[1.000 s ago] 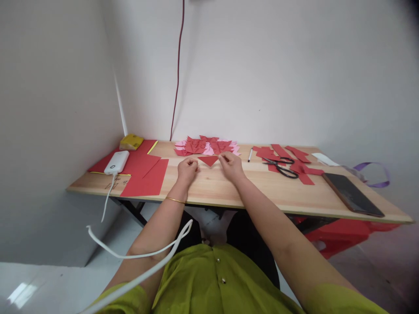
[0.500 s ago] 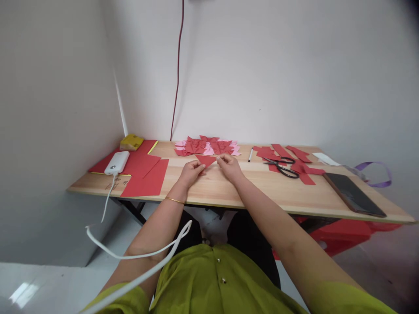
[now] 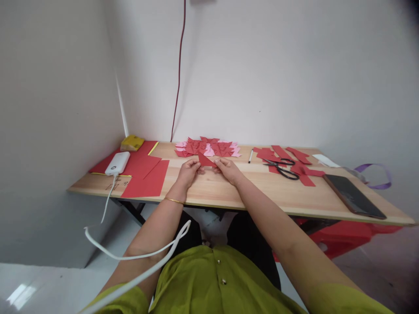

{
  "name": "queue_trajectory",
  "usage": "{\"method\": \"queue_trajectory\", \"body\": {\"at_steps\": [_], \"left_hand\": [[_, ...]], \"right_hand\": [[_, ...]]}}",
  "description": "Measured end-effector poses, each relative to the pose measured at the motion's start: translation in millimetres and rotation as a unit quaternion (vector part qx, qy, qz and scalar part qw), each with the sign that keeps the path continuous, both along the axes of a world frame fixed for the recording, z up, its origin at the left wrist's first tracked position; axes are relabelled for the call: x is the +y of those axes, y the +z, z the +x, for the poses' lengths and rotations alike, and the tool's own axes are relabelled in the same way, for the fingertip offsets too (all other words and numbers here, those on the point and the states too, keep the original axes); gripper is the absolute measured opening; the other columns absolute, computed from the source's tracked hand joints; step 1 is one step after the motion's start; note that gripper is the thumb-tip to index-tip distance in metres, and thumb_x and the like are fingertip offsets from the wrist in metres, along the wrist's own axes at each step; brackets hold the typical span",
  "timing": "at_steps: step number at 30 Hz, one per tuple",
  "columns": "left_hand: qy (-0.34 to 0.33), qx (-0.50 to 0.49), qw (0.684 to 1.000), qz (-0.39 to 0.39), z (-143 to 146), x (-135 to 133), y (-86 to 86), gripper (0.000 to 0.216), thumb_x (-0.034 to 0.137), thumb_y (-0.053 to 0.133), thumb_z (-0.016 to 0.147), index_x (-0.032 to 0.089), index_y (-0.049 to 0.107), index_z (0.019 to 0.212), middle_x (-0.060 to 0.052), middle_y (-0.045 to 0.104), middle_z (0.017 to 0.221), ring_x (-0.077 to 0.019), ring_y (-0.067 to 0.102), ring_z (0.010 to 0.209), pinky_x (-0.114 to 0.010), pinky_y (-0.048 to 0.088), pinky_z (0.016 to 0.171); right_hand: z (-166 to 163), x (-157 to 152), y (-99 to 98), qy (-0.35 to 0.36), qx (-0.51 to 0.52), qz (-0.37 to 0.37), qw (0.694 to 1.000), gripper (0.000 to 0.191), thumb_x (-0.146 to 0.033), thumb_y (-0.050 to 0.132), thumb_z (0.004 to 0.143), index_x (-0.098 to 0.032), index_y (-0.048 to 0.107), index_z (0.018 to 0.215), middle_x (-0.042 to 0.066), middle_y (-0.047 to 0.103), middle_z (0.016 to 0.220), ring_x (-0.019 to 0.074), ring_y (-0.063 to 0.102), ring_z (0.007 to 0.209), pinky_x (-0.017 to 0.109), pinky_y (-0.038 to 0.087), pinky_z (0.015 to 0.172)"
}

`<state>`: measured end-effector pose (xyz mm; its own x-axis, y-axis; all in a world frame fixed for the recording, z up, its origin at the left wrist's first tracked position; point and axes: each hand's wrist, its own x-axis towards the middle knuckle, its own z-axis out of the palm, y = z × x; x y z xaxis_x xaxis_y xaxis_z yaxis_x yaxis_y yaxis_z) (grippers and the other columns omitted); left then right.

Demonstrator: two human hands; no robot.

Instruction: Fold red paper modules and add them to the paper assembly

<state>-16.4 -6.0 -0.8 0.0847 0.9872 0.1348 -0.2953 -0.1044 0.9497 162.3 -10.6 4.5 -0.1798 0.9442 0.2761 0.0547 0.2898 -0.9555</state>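
Note:
A small red paper triangle (image 3: 205,161) is held between both hands just above the wooden table (image 3: 262,192). My left hand (image 3: 189,171) pinches its left corner. My right hand (image 3: 228,169) pinches its right side. Right behind the hands lies a heap of folded red and pink paper pieces (image 3: 207,147).
Red paper sheets (image 3: 144,172) and a white power bank (image 3: 117,163) with its cable lie at the left, with a yellow block (image 3: 131,142) behind. A pen (image 3: 250,155), black scissors (image 3: 281,167), red strips (image 3: 296,159) and a dark tablet (image 3: 352,195) lie to the right.
The triangle lay flat with its point toward me between my hands; both hands have moved closer together and it is now lifted, turned and pinched from both sides.

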Motion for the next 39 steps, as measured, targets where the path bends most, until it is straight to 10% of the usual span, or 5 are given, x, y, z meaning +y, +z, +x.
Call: {"method": "queue_trajectory", "body": {"at_steps": [9,19,39], "left_hand": [[-0.014,0.013,1.0,0.019,0.4,2.6,-3.8,0.025,0.025,0.069,0.064,0.013,0.066,0.085,-0.004,0.067,0.078,-0.0128,0.061,0.066,-0.029,0.05,0.07],[0.02,0.257,0.957,0.132,3.0,2.0,-11.2,0.034,0.018,0.06,0.067,0.014,0.062,0.101,-0.001,0.065,0.077,-0.0115,0.055,0.062,-0.022,0.043,0.061],[0.0,0.252,0.958,0.137,4.2,-2.2,-5.6,0.025,0.029,0.059,0.075,0.013,0.064,0.094,-0.006,0.066,0.083,-0.0152,0.057,0.071,-0.028,0.045,0.07]], "right_hand": [[-2.1,-0.6,-0.1,0.025,0.004,0.003,1.0,0.03,-0.048,0.061,0.074,-0.018,0.059,0.076,-0.002,0.058,0.066,0.0109,0.055,0.059,0.025,0.046,0.062],[-3.8,-0.6,-1.8,0.042,-0.017,0.008,0.999,0.031,-0.049,0.061,0.074,-0.018,0.058,0.077,-0.002,0.06,0.061,0.0126,0.056,0.057,0.027,0.046,0.061],[-5.3,0.5,-2.4,0.001,-0.054,0.023,0.998,0.027,-0.045,0.054,0.079,-0.018,0.056,0.074,-0.003,0.055,0.057,0.0118,0.053,0.054,0.026,0.045,0.059]]}}
